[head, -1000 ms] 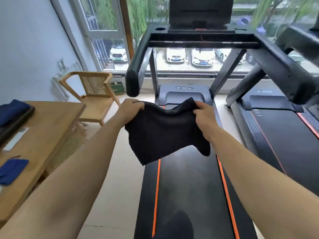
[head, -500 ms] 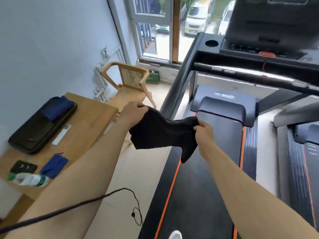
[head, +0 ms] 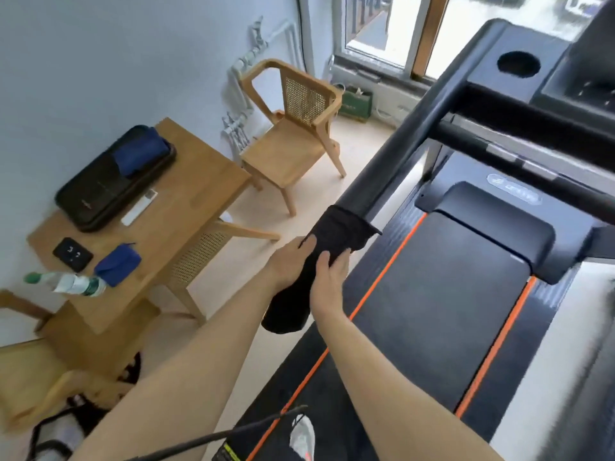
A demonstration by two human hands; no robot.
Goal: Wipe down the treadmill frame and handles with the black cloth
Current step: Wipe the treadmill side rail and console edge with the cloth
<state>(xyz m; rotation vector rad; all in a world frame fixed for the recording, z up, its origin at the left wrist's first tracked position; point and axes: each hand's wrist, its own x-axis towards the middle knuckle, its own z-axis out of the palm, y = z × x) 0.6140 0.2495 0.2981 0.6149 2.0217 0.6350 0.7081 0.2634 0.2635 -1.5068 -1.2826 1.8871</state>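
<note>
**At the near end of the left handle, cloth wrapped and both hands on it**

Ahead of my hands and rising away from them, the left handle (head: 409,141) of the treadmill runs as one long dark bar, from its near tip up and to the right toward the console corner with the round cup hole (head: 518,64). That long axis is what the coming stroke turns on, I judge: the wipe has to travel along the bar, away from me, not across it.

I see the black cloth (head: 336,234) draped over the near end of the handle, covering the tip, with a loose tail hanging below my hands toward the treadmill's side rail. My left hand (head: 289,264) sits on the outer side of the cloth, fingers curled against it and the thumb side tucked at the fabric's edge. My right hand (head: 327,277) lies on the inner side, fingers pressed together and laid flat along the cloth, pointing up the bar. Both hands touch the cloth and nearly touch each other; neither is spread. How tightly either one clamps the bar beneath I cannot tell, since the fabric hides it.

Both hands are about equally close to the bare stretch of handle, which begins just beyond the cloth's upper edge. The crossbar (head: 532,151) and the rest of the frame lie farther off, up and to the right of my right hand. To the outer side of my left hand, well apart, stands the wooden worktop (head: 199,191) with a tray and a bottle.
</note>
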